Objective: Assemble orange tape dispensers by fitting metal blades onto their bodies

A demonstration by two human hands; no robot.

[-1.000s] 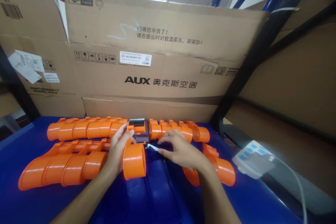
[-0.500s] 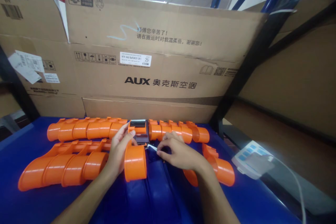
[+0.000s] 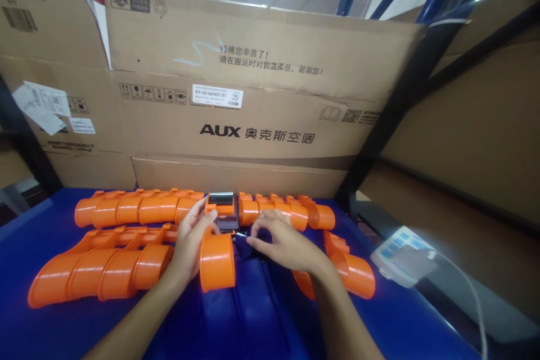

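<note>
An orange ring-shaped part (image 3: 217, 261) stands near the middle, with my left hand (image 3: 193, 235) gripping it from its left side. My right hand (image 3: 280, 241) pinches a small white piece (image 3: 242, 234) just right of that part's upper edge; most of the piece is hidden by the fingers. Behind the orange part lies a dark rectangular device or tray (image 3: 228, 219), with an orange strip across it. Dark blue material (image 3: 257, 292) lies below, between my forearms.
Rows of orange ring parts (image 3: 122, 267) lie at the left, and others (image 3: 323, 216) at the right and back. A white box with a cable (image 3: 405, 256) sits at the right edge. A cardboard sheet (image 3: 253, 95) stands behind the blue surface (image 3: 25, 236).
My right hand has shifted slightly left, and less of the white piece shows. My left hand keeps its place on the orange part.
</note>
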